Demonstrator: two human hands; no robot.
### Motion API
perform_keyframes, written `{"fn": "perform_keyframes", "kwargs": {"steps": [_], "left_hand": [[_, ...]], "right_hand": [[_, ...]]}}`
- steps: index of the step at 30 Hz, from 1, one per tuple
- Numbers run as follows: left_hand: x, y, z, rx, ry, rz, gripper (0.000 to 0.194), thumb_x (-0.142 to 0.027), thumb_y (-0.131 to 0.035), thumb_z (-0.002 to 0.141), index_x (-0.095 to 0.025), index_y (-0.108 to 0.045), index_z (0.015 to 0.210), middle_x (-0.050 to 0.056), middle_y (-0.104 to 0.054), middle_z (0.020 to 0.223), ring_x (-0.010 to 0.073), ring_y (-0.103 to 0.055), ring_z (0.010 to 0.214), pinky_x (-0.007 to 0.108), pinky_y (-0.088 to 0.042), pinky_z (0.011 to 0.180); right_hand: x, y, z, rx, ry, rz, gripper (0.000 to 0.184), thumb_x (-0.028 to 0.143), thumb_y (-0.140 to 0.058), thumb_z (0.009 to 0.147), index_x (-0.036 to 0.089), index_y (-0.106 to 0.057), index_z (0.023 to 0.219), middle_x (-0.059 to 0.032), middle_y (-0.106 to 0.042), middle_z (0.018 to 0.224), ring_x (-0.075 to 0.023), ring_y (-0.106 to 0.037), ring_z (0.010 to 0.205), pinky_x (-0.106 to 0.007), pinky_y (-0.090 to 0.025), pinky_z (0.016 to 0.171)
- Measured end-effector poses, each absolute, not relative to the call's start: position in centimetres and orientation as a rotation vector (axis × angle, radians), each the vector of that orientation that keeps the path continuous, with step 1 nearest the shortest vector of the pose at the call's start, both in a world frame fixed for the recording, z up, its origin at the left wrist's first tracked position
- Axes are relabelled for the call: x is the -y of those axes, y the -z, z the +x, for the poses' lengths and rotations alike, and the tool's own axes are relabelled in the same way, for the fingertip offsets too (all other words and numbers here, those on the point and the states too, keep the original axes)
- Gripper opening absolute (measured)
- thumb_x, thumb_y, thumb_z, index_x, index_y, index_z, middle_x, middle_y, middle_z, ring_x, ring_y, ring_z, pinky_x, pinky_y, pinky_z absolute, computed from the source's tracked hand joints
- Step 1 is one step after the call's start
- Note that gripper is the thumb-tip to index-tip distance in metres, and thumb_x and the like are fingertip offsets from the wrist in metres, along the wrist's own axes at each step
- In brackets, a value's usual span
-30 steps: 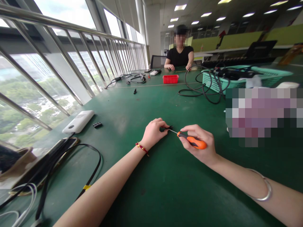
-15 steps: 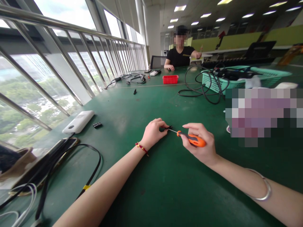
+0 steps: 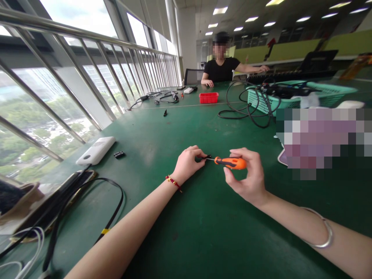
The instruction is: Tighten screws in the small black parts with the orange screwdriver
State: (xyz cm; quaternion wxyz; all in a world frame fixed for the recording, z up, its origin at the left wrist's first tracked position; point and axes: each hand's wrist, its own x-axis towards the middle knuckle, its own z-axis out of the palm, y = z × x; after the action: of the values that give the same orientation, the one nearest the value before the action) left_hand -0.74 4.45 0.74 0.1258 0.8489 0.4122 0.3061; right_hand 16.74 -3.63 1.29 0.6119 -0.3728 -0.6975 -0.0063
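Left and well nearer than the red bin (image 3: pixel 208 99), a white power bank (image 3: pixel 95 151) lies flat, with a small black block (image 3: pixel 119 154) just to its right; both lie as they did a second ago. Left of the bin and about as far off, a tangle of dark cables (image 3: pixel 165 97) rests on the green table (image 3: pixel 186 228).

Nearer than the bin and a little left of it, the left hand (image 3: pixel 190 162) has thumb and fingers pinched together on a small black piece (image 3: pixel 208 157), unchanged since the earlier views. The screwdriver (image 3: pixel 231 162) is nearer than the bin and slightly right of it, its shaft reaching to that piece. Its handle, which sloped down to the right half a second ago, now lies nearly level.

Farther right, the right hand (image 3: pixel 252 174) has thumb and forefinger spread apart around the handle; the thumb, against it before, has dropped clear below. Whether the other fingers touch the butt, I cannot tell.

Beyond the bin, the seated person (image 3: pixel 221 70) now stretches an arm rightward; a second ago that hand was at the table. The teal basket (image 3: pixel 258 100) remains right of the bin.
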Motion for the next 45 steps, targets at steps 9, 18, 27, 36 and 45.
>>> {"fn": "perform_keyframes", "kwargs": {"steps": [9, 18, 27, 36, 45], "left_hand": [[-4.41, -0.97, -0.76, -1.202, -0.884, 2.466, 0.012, -0.015, -0.059, 0.071, -0.018, -0.068, 0.079, 0.001, -0.061, 0.081, 0.0144, -0.058, 0.077, 0.025, -0.047, 0.072], [-4.41, -0.97, -0.71, -1.205, -0.876, 2.474, 0.013, -0.014, -0.059, 0.071, -0.019, -0.068, 0.079, 0.001, -0.061, 0.08, 0.0143, -0.058, 0.077, 0.025, -0.047, 0.072], [-4.52, -0.72, -0.79, -1.207, -0.886, 2.475, 0.013, -0.015, -0.059, 0.071, -0.018, -0.068, 0.08, 0.001, -0.061, 0.08, 0.0141, -0.057, 0.076, 0.025, -0.047, 0.072], [-4.33, -1.07, -0.67, -1.222, -0.881, 2.461, 0.013, -0.015, -0.058, 0.071, -0.018, -0.068, 0.078, 0.001, -0.061, 0.079, 0.0139, -0.058, 0.076, 0.025, -0.047, 0.072], [-4.44, -0.89, -0.81, -1.211, -0.863, 2.469, 0.015, -0.015, -0.058, 0.072, -0.019, -0.069, 0.081, 0.001, -0.061, 0.081, 0.0144, -0.058, 0.078, 0.025, -0.047, 0.073]], "right_hand": [[3.71, -1.55, 16.85, 1.664, -0.064, -0.991, 0.012, 0.019, -0.06, 0.074, 0.021, -0.055, 0.085, 0.0048, -0.054, 0.058, -0.0083, -0.05, 0.047, -0.022, -0.042, 0.049], [3.56, -1.36, 16.98, 1.661, -0.035, -0.948, 0.04, 0.025, -0.063, 0.068, 0.021, -0.05, 0.105, 0.0054, -0.047, 0.061, -0.0095, -0.045, 0.047, -0.023, -0.041, 0.047], [3.31, -1.3, 16.92, 1.603, -0.036, -0.848, 0.056, 0.023, -0.064, 0.065, 0.02, -0.042, 0.116, -0.0023, -0.052, 0.085, -0.0142, -0.055, 0.068, -0.027, -0.048, 0.058], [3.6, -1.45, 16.93, 1.686, -0.029, -0.905, 0.031, 0.016, -0.059, 0.071, 0.022, -0.051, 0.101, 0.0007, -0.057, 0.073, -0.0119, -0.056, 0.06, -0.026, -0.047, 0.059], [3.53, -1.21, 17.0, 1.69, -0.037, -1.012, 0.037, 0.022, -0.062, 0.071, 0.021, -0.049, 0.106, 0.0086, -0.04, 0.052, -0.0099, -0.042, 0.046, -0.025, -0.04, 0.05]]}}
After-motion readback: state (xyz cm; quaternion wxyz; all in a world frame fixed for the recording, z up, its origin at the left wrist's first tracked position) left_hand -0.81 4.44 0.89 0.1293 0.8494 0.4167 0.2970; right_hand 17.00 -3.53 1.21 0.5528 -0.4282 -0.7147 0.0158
